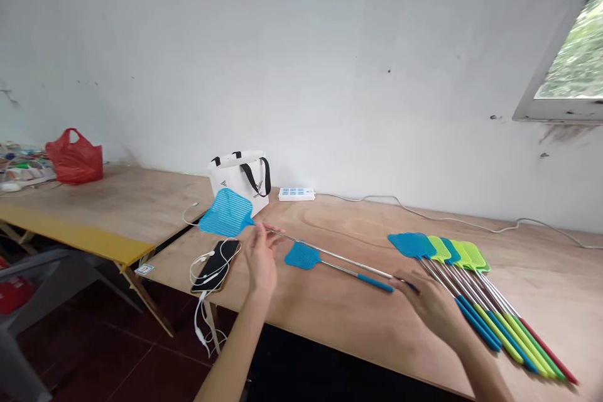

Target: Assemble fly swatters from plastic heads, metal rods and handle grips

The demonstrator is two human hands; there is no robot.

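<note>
A fly swatter (227,212) with a blue slatted head and a long metal rod is stretched between my two hands, above the table. My left hand (262,260) pinches the rod just below the head. Around the dark handle end, my right hand (426,301) is closed. Under the rod lies a second blue fly swatter (303,255) with a shorter rod and a blue handle. To the right of my right hand, several blue and green fly swatters (464,255) lie side by side in an overlapping row, their handles pointing toward me.
A white bag (235,176) with black handles stands behind the swatter head. Near the left edge of the wooden table (348,339), a phone (217,267) lies under white earphones. A power strip (296,194) trails a cable along the wall. A red plastic bag (75,160) sits on another table.
</note>
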